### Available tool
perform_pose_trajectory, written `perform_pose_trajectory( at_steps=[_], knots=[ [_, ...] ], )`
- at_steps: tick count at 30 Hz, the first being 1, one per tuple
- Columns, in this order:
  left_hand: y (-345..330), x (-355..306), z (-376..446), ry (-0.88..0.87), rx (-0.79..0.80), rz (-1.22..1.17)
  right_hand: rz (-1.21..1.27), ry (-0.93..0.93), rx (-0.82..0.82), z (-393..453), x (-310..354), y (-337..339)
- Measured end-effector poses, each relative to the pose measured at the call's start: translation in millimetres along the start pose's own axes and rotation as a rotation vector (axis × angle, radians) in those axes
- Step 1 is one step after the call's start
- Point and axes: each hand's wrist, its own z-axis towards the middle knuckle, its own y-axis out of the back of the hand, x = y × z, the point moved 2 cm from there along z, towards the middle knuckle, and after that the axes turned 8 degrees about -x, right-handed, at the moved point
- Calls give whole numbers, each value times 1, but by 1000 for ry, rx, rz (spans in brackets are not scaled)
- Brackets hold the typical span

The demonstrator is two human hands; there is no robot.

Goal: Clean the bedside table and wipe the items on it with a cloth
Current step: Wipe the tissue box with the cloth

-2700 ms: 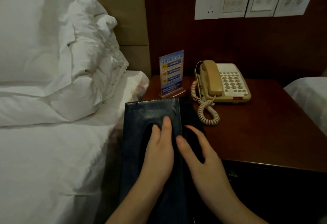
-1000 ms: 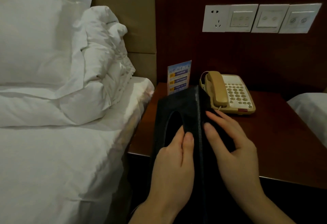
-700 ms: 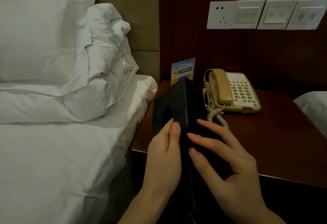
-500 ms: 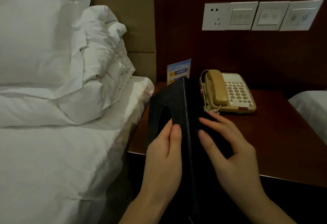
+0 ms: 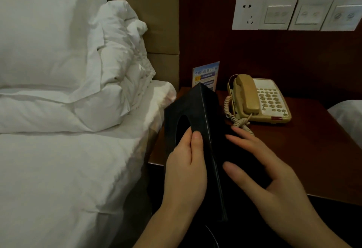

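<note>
Steadying the black tissue box [image 5: 197, 110] over the bedside table [image 5: 305, 149] front edge, my left hand [image 5: 186, 169] grips it, right hand [image 5: 274, 179] flat against it, no cloth visible, telephone [image 5: 260, 98] and sign card [image 5: 205, 75] seemingly unwiped.

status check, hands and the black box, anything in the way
Left hand holds black tissue box, fingers at its oval slot. Right hand flat, open on the box's right face. No cloth visible. Phone cord lies close beside right fingertips.

The black box [image 5: 197, 110] hides the sign's [image 5: 205, 75] base.
</note>
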Motion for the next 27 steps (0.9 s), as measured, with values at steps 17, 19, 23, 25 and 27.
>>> perform_pose_trajectory(
  at_steps=[17,19,23,25,27],
  knots=[
    [-5,4,-5,-8,-10,-2,-74,32,-262,3,-12,-21],
    [-6,2,-7,-3,7,-5,-78,-14,-271,8,-19,-18],
    [0,1,0,28,-37,-37,-64,29,-223,-12,-2,-24],
    [4,1,3,37,-51,-47,-89,88,-203,-24,9,-27],
    [4,1,3,29,-38,-27,-90,106,-208,-26,9,-24]
  ],
)
